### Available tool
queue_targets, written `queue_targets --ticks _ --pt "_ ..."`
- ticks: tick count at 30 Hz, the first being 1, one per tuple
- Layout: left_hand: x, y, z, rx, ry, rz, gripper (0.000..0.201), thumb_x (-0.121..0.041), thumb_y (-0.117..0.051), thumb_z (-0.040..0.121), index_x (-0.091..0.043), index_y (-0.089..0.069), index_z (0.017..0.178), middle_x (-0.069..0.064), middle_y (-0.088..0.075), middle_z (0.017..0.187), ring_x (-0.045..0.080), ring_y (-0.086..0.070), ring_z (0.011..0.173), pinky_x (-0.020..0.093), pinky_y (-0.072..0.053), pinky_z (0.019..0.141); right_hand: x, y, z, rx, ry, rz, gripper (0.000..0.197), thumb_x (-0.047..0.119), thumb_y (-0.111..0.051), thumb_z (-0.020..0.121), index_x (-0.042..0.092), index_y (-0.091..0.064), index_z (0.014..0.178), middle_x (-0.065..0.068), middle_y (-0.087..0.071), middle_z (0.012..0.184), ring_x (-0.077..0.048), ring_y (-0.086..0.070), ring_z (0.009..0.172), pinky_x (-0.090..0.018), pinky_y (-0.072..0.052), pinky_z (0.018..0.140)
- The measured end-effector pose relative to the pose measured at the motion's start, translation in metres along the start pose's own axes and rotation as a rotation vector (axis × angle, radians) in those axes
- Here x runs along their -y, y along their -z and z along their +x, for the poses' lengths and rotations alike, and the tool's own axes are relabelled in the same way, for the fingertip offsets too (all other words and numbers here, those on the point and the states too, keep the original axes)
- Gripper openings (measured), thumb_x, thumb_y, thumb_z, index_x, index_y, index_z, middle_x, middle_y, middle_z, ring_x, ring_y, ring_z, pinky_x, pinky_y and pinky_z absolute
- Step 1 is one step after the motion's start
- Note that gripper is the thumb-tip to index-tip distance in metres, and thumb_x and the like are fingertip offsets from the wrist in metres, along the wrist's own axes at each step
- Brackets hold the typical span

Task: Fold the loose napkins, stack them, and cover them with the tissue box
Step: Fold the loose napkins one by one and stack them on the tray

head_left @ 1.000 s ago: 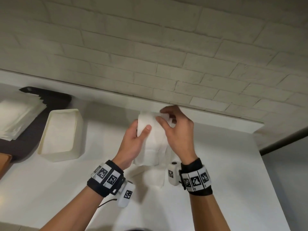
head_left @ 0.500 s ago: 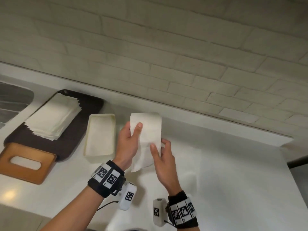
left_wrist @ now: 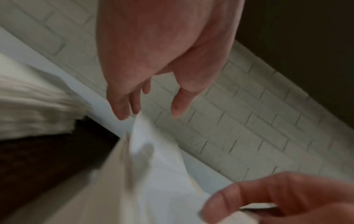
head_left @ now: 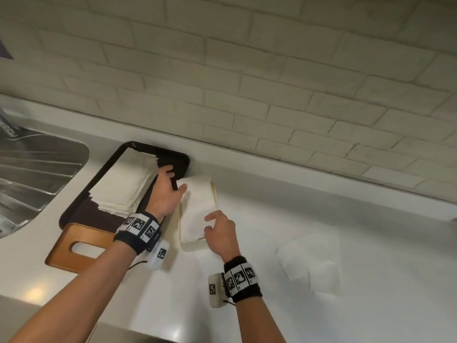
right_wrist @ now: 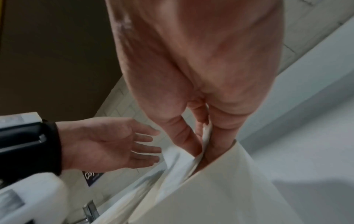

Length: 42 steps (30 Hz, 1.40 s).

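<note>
A folded white napkin (head_left: 199, 206) lies lengthwise over the open cream container (head_left: 190, 246). My right hand (head_left: 210, 222) pinches the napkin's near end between thumb and fingers; the right wrist view shows the same pinch (right_wrist: 205, 145) just above the container's wall (right_wrist: 229, 181). With fingers straight, my left hand (head_left: 176, 180) is by the napkin's far left corner, its thumb touching the edge. It grips nothing, as the left wrist view (left_wrist: 147, 104) confirms. The wooden tissue box cover (head_left: 79, 246), with a slot, lies to the left.
A dark tray (head_left: 81, 214) at the left holds a stack of flat napkins (head_left: 123, 184). Loose white napkins (head_left: 314, 258) lie on the white counter at the right. A steel sink drainer (head_left: 32, 174) is at the far left. The brick wall runs behind.
Both hands carried the folded napkin left, from mid-air over the counter down onto the cream container. The left hand let go and opened; the right hand shifted to the near end.
</note>
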<state>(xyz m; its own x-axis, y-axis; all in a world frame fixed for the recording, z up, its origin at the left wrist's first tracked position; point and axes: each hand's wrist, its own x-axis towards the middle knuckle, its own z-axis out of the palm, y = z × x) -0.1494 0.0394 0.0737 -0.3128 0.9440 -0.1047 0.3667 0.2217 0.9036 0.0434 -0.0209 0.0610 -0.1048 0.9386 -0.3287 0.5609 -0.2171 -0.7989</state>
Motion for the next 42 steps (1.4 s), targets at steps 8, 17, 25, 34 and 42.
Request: queue_targets --ticks 8,17,25,34,42 --pt "0.021 -0.001 0.011 0.303 -0.497 0.468 0.030 -0.026 -0.066 0.104 -0.026 -0.061 0.134 0.000 -0.057 0.144 0.024 -0.054 0.137 0.038 -0.042 0.117 0.001 -0.014 -0.001 0.049 0.025 -0.100 0.031 0.009 -0.055 0.102 0.014 -0.060 0.132 -0.015 -0.069 0.124 -0.029 -0.073 0.101 -0.028 -0.055 0.078" --pt "0.031 -0.028 0.007 0.667 -0.427 1.103 0.134 -0.100 -0.057 0.069 -0.033 -0.003 0.171 0.005 0.011 0.180 0.034 0.013 0.165 0.056 0.012 0.131 -0.058 0.103 -0.014 -0.264 0.122 -0.151 0.015 0.012 -0.069 0.100 0.025 -0.076 0.099 0.018 -0.073 0.089 0.000 -0.073 0.077 -0.011 -0.044 0.073" --pt "-0.040 -0.112 -0.058 0.194 -0.633 0.430 0.032 -0.032 -0.073 0.098 -0.020 -0.064 0.127 0.001 -0.066 0.128 0.024 -0.059 0.121 0.039 -0.053 0.099 -0.221 0.234 -0.014 -0.655 -0.460 -0.219 0.029 0.018 -0.060 0.103 0.011 -0.061 0.131 -0.021 -0.066 0.132 -0.044 -0.064 0.122 -0.048 -0.051 0.098" --pt "-0.044 -0.321 -0.133 0.623 -0.337 0.667 0.053 -0.050 -0.063 0.101 -0.017 -0.053 0.141 0.008 -0.057 0.141 0.032 -0.052 0.130 0.044 -0.049 0.102 -0.302 0.237 0.000 -0.353 -0.412 -0.391 0.035 0.036 -0.063 0.101 0.007 -0.073 0.119 -0.013 -0.072 0.123 -0.038 -0.060 0.122 -0.040 -0.047 0.102" --pt "-0.033 -0.368 -0.139 0.599 -0.130 0.614 0.062 -0.048 -0.080 0.089 -0.016 -0.057 0.138 0.005 -0.066 0.131 0.032 -0.059 0.126 0.046 -0.044 0.109 -0.289 0.273 -0.035 -0.445 -0.075 0.090 0.035 0.020 -0.090 0.086 0.034 -0.059 0.096 0.013 -0.070 0.097 -0.005 -0.070 0.068 -0.029 -0.052 0.071"
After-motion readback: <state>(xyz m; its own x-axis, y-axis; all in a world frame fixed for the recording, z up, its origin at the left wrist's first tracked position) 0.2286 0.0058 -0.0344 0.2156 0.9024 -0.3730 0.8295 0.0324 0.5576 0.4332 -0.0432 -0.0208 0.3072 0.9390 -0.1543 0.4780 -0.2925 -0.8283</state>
